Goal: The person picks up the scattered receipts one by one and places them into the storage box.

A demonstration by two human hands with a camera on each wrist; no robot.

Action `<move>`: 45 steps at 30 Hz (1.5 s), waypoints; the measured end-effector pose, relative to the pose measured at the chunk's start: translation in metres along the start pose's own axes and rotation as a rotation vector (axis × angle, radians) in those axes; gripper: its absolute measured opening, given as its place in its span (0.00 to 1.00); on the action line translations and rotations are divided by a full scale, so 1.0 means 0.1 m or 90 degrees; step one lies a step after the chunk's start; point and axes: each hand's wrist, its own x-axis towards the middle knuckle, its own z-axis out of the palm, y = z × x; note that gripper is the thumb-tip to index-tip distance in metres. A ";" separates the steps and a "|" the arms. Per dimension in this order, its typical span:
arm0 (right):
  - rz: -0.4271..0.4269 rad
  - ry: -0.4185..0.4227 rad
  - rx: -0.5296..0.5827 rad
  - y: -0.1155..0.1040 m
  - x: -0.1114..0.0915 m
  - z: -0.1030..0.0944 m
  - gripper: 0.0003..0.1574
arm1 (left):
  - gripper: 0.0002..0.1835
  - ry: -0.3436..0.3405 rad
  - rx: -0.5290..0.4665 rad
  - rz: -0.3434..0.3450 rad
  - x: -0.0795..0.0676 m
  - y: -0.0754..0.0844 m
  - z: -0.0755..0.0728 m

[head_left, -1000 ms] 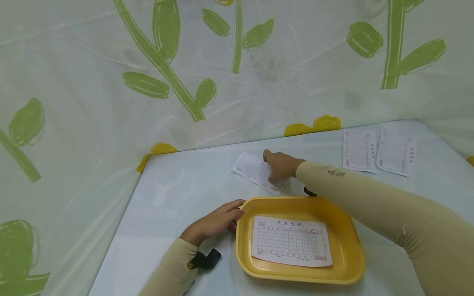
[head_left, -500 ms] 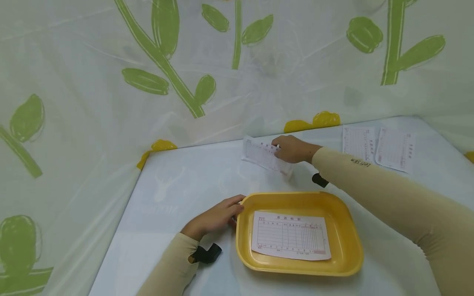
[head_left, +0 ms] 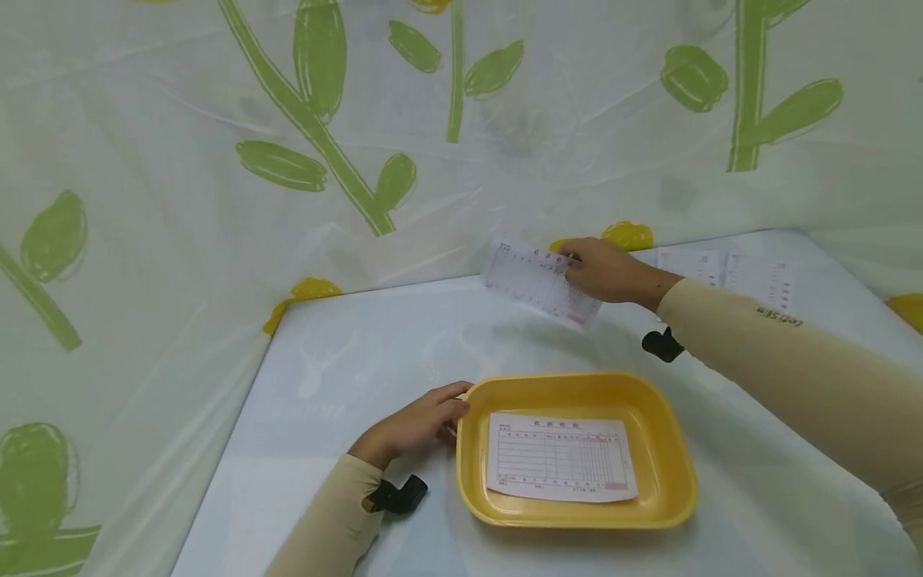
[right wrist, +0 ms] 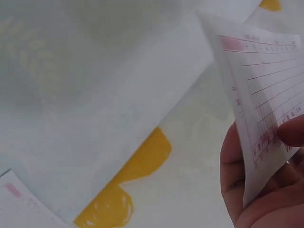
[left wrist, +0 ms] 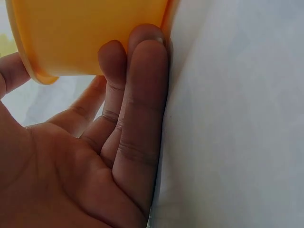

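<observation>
While the right hand (head_left: 607,271) holds a printed slip (head_left: 532,280) above the counter (head_left: 375,344), pinched between thumb and fingers (right wrist: 232,156), the left hand (head_left: 413,425) grips the yellow tray (head_left: 659,465) by its rim; another slip (head_left: 561,461) lies inside it.

Left grip (left wrist: 102,142) holds yellow tray (left wrist: 80,28): fingertips (left wrist: 112,59) against outer wall, thumb (left wrist: 13,71) at rim; white tabletop (left wrist: 237,114) alongside.

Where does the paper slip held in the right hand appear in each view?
Head: the paper slip is just right of centre, beyond the yellow tray.
Left wrist: not in it.
Right wrist: at the right edge, pinched by the right hand.
Shared landmark: the white table, right side in left wrist, upper left in right wrist.
</observation>
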 end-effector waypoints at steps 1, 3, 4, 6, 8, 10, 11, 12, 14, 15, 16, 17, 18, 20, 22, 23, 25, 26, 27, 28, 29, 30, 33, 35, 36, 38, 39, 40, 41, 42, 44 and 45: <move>-0.002 0.008 0.001 -0.01 -0.04 -0.03 0.31 | 0.22 0.002 -0.002 -0.002 0.00 0.00 0.00; -0.008 0.024 0.003 -0.04 -0.11 -0.07 0.30 | 0.22 0.003 -0.005 -0.004 0.01 0.00 -0.01; -0.013 0.029 0.009 -0.05 -0.16 -0.09 0.28 | 0.22 0.003 -0.006 -0.004 0.01 0.00 -0.01; -0.027 0.036 0.023 -0.06 -0.26 -0.12 0.26 | 0.22 0.001 -0.007 0.000 0.02 0.00 -0.01; -0.041 0.040 0.041 -0.07 -0.36 -0.14 0.24 | 0.23 0.002 -0.006 0.002 0.03 0.00 0.00; -0.055 0.036 0.060 -0.08 -0.46 -0.14 0.22 | 0.23 0.006 -0.007 0.003 0.03 -0.01 0.00; -0.061 0.035 0.066 -0.08 -0.50 -0.13 0.22 | 0.23 0.007 -0.007 0.004 0.03 -0.01 0.01; -0.069 0.032 0.072 -0.08 -0.54 -0.12 0.21 | 0.24 0.009 -0.008 0.004 0.03 -0.01 0.01; -0.079 0.024 0.078 -0.09 -0.62 -0.10 0.21 | 0.24 0.013 -0.008 0.002 0.02 -0.02 0.02; -0.083 0.020 0.078 -0.09 -0.66 -0.09 0.20 | 0.24 0.015 -0.009 0.003 0.02 -0.02 0.02; -0.084 0.015 0.080 -0.09 -0.69 -0.08 0.20 | 0.25 0.017 -0.009 0.002 0.01 -0.02 0.02; -0.086 0.012 0.081 -0.09 -0.71 -0.07 0.20 | 0.25 0.018 -0.010 0.000 0.01 -0.02 0.02; -0.088 0.008 0.084 -0.09 -0.74 -0.06 0.19 | 0.25 0.020 -0.010 0.000 0.01 -0.03 0.01; -0.082 0.004 0.089 -0.09 -0.79 -0.04 0.19 | 0.25 0.024 -0.013 0.001 0.02 -0.03 0.01; -0.080 0.001 0.097 -0.09 -0.84 -0.01 0.18 | 0.26 0.028 -0.018 0.005 0.03 -0.03 0.00; -0.080 -0.002 0.101 -0.09 -0.87 0.01 0.18 | 0.26 0.028 -0.021 0.005 0.03 -0.03 0.00; -0.082 -0.010 0.106 -0.08 -0.91 0.06 0.18 | 0.26 0.026 -0.023 0.005 0.03 -0.04 0.01; -0.087 -0.014 0.109 -0.08 -0.93 0.09 0.18 | 0.26 0.025 -0.025 0.005 0.03 -0.04 0.01; -0.091 -0.018 0.109 -0.08 -0.95 0.11 0.18 | 0.26 0.024 -0.026 0.003 0.03 -0.04 0.01; -0.096 -0.023 0.110 -0.08 -0.96 0.13 0.18 | 0.26 0.024 -0.027 0.000 0.03 -0.05 0.02; -0.098 -0.026 0.110 -0.08 -0.98 0.16 0.18 | 0.26 0.024 -0.029 0.000 0.04 -0.05 0.02; -0.100 -0.029 0.112 -0.08 -0.99 0.18 0.18 | 0.26 0.025 -0.031 0.001 0.05 -0.04 0.02; -0.103 -0.039 0.110 -0.06 -1.02 0.25 0.18 | 0.26 0.031 -0.031 0.003 0.08 -0.03 0.02; -0.105 -0.050 0.111 -0.05 -1.04 0.31 0.19 | 0.27 0.031 -0.026 0.000 0.09 -0.02 0.02; -0.108 -0.057 0.111 -0.04 -1.05 0.34 0.19 | 0.27 0.032 -0.023 -0.002 0.09 -0.02 0.02; -0.115 -0.072 0.111 -0.02 -1.06 0.41 0.19 | 0.27 0.032 -0.019 -0.003 0.09 -0.02 0.02; -0.117 -0.080 0.110 -0.01 -1.06 0.43 0.19 | 0.27 0.032 -0.020 -0.005 0.08 -0.02 0.02; -0.115 -0.089 0.110 0.00 -1.07 0.46 0.18 | 0.26 0.032 -0.022 -0.008 0.08 -0.02 0.02; -0.115 -0.098 0.108 0.00 -1.07 0.48 0.18 | 0.26 0.033 -0.024 -0.009 0.08 -0.02 0.02; -0.115 -0.105 0.106 0.01 -1.08 0.50 0.17 | 0.26 0.034 -0.027 -0.010 0.07 -0.03 0.02; -0.112 -0.118 0.100 0.02 -1.08 0.53 0.17 | 0.26 0.034 -0.035 -0.010 0.07 -0.04 0.02; -0.114 -0.125 0.095 0.03 -1.09 0.54 0.17 | 0.26 0.035 -0.037 -0.013 0.06 -0.05 0.02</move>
